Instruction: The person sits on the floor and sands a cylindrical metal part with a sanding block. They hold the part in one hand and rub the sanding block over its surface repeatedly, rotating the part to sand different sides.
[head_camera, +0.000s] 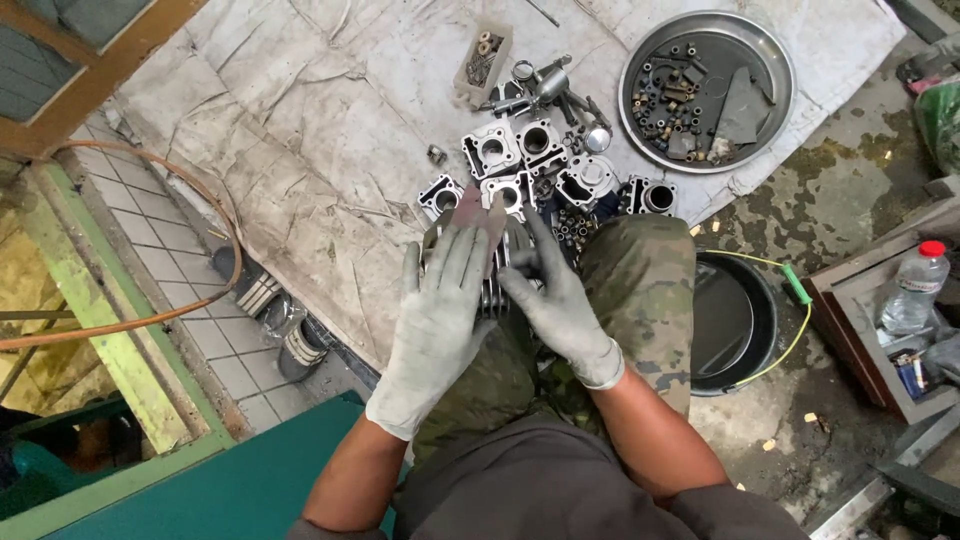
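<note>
Both my hands wear pale grey gloves. My left hand lies flat with its fingers spread, pressing a reddish-brown sheet of abrasive paper onto a finned metal engine cylinder resting on my lap. My right hand grips the cylinder from its right side. Most of the cylinder is hidden under the two hands.
Several engine cylinder blocks and small metal parts lie on a dirty white cloth ahead. A round metal tray holds nuts and bolts. A black basin stands at my right, a plastic bottle in a wooden box.
</note>
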